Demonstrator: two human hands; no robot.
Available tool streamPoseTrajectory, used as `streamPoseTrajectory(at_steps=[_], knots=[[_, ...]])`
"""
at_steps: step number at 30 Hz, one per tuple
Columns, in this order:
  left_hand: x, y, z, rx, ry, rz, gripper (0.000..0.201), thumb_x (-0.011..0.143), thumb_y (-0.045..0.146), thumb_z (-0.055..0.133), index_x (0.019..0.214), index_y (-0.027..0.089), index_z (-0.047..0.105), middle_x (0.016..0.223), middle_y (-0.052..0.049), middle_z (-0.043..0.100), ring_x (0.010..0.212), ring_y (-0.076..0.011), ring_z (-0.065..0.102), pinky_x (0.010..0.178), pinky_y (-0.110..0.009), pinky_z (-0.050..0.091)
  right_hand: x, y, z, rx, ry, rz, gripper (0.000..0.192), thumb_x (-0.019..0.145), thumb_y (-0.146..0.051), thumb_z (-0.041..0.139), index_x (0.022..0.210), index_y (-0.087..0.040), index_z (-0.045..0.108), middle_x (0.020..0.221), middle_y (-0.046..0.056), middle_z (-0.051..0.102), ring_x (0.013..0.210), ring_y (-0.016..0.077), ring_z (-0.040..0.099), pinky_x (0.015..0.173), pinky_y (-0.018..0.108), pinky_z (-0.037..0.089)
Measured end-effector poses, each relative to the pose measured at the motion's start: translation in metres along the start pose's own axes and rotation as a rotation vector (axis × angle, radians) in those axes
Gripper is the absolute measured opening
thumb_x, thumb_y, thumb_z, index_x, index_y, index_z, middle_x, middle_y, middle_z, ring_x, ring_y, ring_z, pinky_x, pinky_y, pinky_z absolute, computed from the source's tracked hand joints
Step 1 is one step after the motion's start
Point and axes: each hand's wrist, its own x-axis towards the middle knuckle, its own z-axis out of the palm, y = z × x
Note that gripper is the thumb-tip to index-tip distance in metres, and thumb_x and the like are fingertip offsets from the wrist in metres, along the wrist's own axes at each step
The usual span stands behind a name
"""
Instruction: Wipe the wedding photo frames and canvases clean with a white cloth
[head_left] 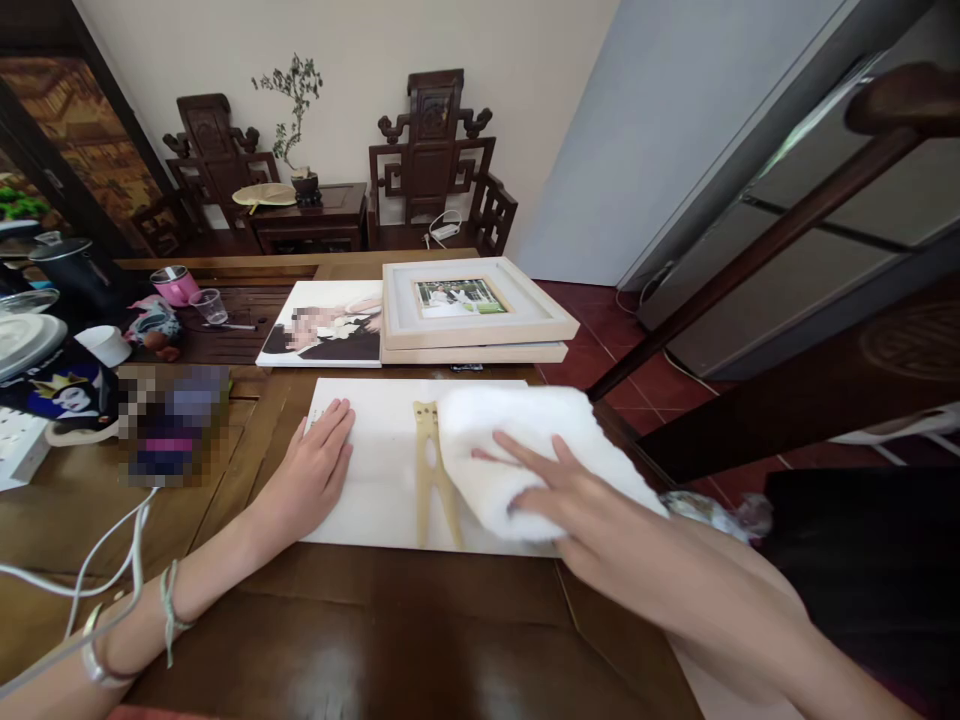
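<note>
A white panel (375,465) lies flat on the dark wooden table, with a cream, two-legged easel stand (427,475) attached to its face. My left hand (319,465) rests flat on the panel's left edge, its fingers stretched out. A fluffy white towel (540,420) covers the panel's right part and hangs past its right edge. My right hand (559,490) presses down on this towel and grips a bunched fold of it. The fingertips are partly hidden in the cloth, and the hand is slightly blurred.
Behind the panel lie a photo print (330,330) and stacked wooden picture frames (480,300). At the left are a pink mug (175,286), a plastic cup (210,306), a black kettle (75,270) and white cables (139,540). A wooden chair (757,250) stands close on the right.
</note>
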Motion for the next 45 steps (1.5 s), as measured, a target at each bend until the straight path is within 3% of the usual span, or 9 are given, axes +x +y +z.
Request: streamPoseTrajectory(at_steps=[5,8,13,20,25,28,32,39,45], knots=[[0.001,0.0,0.0,0.009,-0.006,0.003,0.048,0.101,0.028,0.025,0.146,0.013,0.037,0.156,-0.015,0.035,0.147,-0.0261,0.025,0.117,-0.055,0.026,-0.051,-0.025,0.013,0.059,-0.104,-0.115,0.034,0.072,-0.004,0.047,0.078,-0.028,0.071,0.146,-0.005,0.05,0.141,0.0291,0.034,0.118,0.054,0.02],[0.001,0.0,0.0,0.009,-0.011,0.002,0.048,0.101,0.028,0.025,0.145,0.013,0.037,0.156,-0.015,0.035,0.147,-0.026,0.025,0.117,-0.055,0.026,-0.052,-0.026,0.005,0.083,-0.132,-0.095,0.04,0.073,-0.004,0.048,0.091,-0.03,0.072,0.142,-0.005,0.055,0.139,0.0265,0.038,0.117,0.05,0.026],[0.0,-0.001,0.0,0.008,-0.016,-0.001,0.048,0.101,0.026,0.026,0.146,0.013,0.036,0.156,-0.016,0.034,0.147,-0.0259,0.025,0.117,-0.055,0.025,-0.002,-0.01,-0.014,0.073,-0.108,0.054,0.052,0.07,0.0,0.04,0.107,-0.023,0.067,0.151,0.004,0.044,0.143,0.0274,0.029,0.117,0.053,0.024],[-0.001,-0.003,0.002,-0.023,0.005,0.0,0.048,0.101,0.026,0.026,0.146,0.015,0.037,0.155,-0.016,0.037,0.146,-0.0267,0.028,0.116,-0.057,0.026,0.073,-0.012,0.007,-0.011,0.109,0.086,0.061,0.067,0.006,0.034,0.118,-0.012,0.061,0.154,0.016,0.038,0.147,0.0317,0.011,0.112,0.07,0.012],[-0.001,-0.003,0.003,-0.023,0.019,0.014,0.048,0.101,0.026,0.026,0.146,0.015,0.036,0.154,-0.016,0.037,0.146,-0.0271,0.028,0.116,-0.057,0.026,0.042,-0.054,0.024,0.012,-0.014,-0.045,0.055,0.067,0.006,0.04,0.106,-0.016,0.071,0.159,0.011,0.027,0.147,0.0376,0.003,0.11,0.074,0.006],[-0.001,-0.002,0.002,-0.021,0.007,0.007,0.048,0.101,0.026,0.026,0.147,0.016,0.036,0.156,-0.015,0.035,0.147,-0.027,0.027,0.116,-0.057,0.025,0.01,-0.069,0.034,0.046,-0.122,-0.196,0.033,0.074,-0.002,0.049,0.086,-0.017,0.075,0.158,0.009,0.027,0.144,0.0455,0.012,0.106,0.079,0.009],[0.0,-0.001,0.001,-0.015,-0.004,0.001,0.048,0.101,0.026,0.026,0.147,0.017,0.036,0.157,-0.015,0.034,0.147,-0.0273,0.026,0.116,-0.057,0.026,-0.003,-0.072,0.031,0.083,-0.172,-0.293,0.03,0.074,-0.004,0.052,0.082,-0.021,0.075,0.154,0.004,0.037,0.144,0.0403,0.022,0.11,0.073,0.014],[-0.001,-0.001,0.0,-0.01,-0.005,0.013,0.048,0.101,0.026,0.026,0.147,0.014,0.035,0.156,-0.016,0.034,0.147,-0.0267,0.027,0.116,-0.056,0.026,0.07,-0.048,0.002,-0.046,-0.041,-0.06,0.069,0.062,0.009,0.039,0.121,-0.017,0.065,0.158,0.007,0.032,0.148,0.0317,0.011,0.115,0.066,0.015],[-0.002,-0.003,0.002,-0.012,0.022,0.022,0.048,0.102,0.027,0.027,0.148,0.018,0.033,0.155,-0.015,0.037,0.146,-0.0257,0.027,0.117,-0.054,0.025,0.097,-0.057,0.012,-0.197,0.005,-0.048,0.052,0.077,0.005,0.043,0.12,-0.011,0.066,0.155,0.018,0.035,0.145,0.0429,0.016,0.112,0.072,0.013]])
